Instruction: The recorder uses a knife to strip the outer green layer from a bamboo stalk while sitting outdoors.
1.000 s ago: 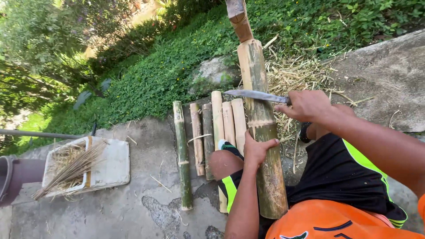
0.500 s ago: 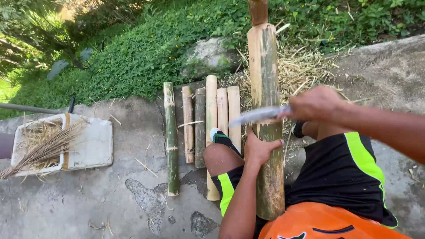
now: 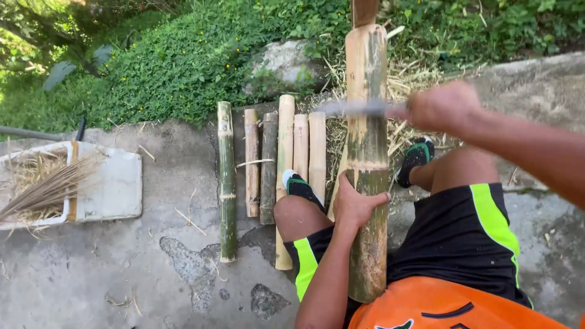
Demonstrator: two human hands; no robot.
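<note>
Bamboo pole (image 3: 367, 152) steadied by left hand (image 3: 355, 204), closed around it; right hand (image 3: 443, 106) gripping knife (image 3: 356, 108) tight across it.

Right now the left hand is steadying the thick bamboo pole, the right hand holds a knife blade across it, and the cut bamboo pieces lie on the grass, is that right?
Not quite. The head view shows the cut bamboo pieces lying on the concrete slab, not on the grass. The rest stands: the left hand steadies the thick bamboo pole, and the right hand holds the knife blade across it.
</note>
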